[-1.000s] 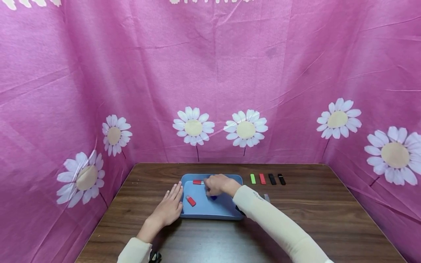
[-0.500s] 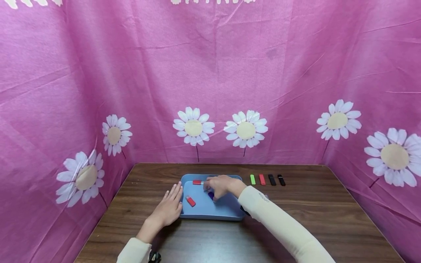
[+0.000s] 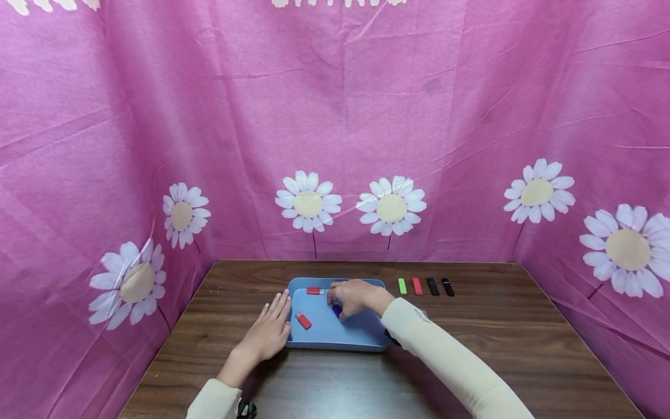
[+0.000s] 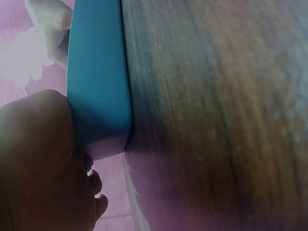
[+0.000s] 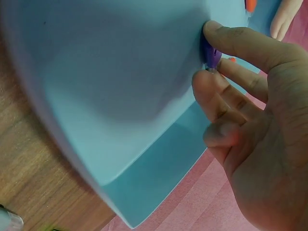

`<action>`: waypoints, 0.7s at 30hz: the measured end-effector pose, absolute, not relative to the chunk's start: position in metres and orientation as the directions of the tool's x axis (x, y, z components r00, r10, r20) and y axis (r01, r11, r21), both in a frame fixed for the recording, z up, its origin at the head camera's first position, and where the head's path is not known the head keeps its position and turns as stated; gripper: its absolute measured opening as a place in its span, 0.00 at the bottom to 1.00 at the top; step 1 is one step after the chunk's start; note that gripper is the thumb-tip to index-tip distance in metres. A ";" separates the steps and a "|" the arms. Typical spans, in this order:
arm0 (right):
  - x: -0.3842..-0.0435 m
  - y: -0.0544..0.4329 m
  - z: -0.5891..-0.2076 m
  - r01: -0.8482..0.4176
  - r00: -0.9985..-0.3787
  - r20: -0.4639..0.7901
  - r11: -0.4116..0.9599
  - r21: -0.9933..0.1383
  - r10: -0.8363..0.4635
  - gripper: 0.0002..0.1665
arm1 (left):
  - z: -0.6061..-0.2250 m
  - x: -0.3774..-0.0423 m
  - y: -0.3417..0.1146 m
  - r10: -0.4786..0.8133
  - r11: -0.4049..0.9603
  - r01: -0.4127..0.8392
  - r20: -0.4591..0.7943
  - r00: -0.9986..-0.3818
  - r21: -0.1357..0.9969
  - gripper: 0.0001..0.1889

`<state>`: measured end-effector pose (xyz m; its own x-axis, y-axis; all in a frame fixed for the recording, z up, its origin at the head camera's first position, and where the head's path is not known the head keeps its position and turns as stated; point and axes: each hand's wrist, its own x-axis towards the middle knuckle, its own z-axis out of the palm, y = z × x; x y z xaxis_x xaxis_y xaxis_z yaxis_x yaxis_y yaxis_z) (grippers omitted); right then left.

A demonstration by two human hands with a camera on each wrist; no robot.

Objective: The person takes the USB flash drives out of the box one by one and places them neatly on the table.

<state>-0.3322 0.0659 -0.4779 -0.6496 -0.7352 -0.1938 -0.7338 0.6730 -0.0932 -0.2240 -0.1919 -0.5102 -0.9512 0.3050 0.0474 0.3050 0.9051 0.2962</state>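
Observation:
A blue tray (image 3: pixel 324 337) lies on the wooden table. In it my right hand (image 3: pixel 353 295) pinches a purple-blue USB stick (image 5: pixel 211 53), thumb at one end and fingertips at the other, close over the tray floor. Two red USB sticks with silver plugs lie in the tray's left part: one red stick (image 3: pixel 314 290) near the back wall, another red stick (image 3: pixel 303 320) nearer the front. My left hand (image 3: pixel 268 333) rests against the tray's left side, fingers straight and pointing away from me. The left wrist view shows the tray's outer wall (image 4: pixel 98 72) beside that hand.
Right of the tray, a row stands near the table's back: a green stick (image 3: pixel 402 286), a red stick (image 3: pixel 417 286), a black stick (image 3: pixel 432 286) and another black stick (image 3: pixel 448 287). A small translucent thing (image 5: pixel 10 222) lies by the tray. Pink flowered cloth (image 3: pixel 345 128) encloses the table.
The right hand has shifted slightly right, and more of the purple-blue stick shows between its fingers. The right sleeve now hides most of the translucent thing. The left hand has stayed in place.

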 end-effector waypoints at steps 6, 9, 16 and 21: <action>-0.331 0.068 -0.476 -0.733 -0.649 -0.186 0.672 -0.106 -0.738 0.26 | -0.509 -0.223 -0.191 0.307 0.903 0.306 0.047 -0.951 0.300 0.31; -0.330 0.070 -0.476 -0.735 -0.649 -0.175 0.670 -0.104 -0.740 0.27 | -0.509 -0.221 -0.191 0.305 0.903 0.306 0.051 -0.951 0.302 0.31; -0.330 0.075 -0.473 -0.740 -0.651 -0.143 0.665 -0.098 -0.745 0.29 | -0.508 -0.221 -0.191 0.306 0.900 0.308 0.056 -0.950 0.309 0.31; -0.329 0.081 -0.467 -0.733 -0.656 -0.129 0.669 -0.127 -0.744 0.30 | -0.509 -0.223 -0.191 0.311 0.900 0.312 0.052 -0.949 0.304 0.31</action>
<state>-0.3286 0.0814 -0.4665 -0.6561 -0.7435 -0.1295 -0.7327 0.6686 -0.1268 -0.2228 -0.1913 -0.5095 -0.9489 0.3112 0.0520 0.3118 0.9001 0.3044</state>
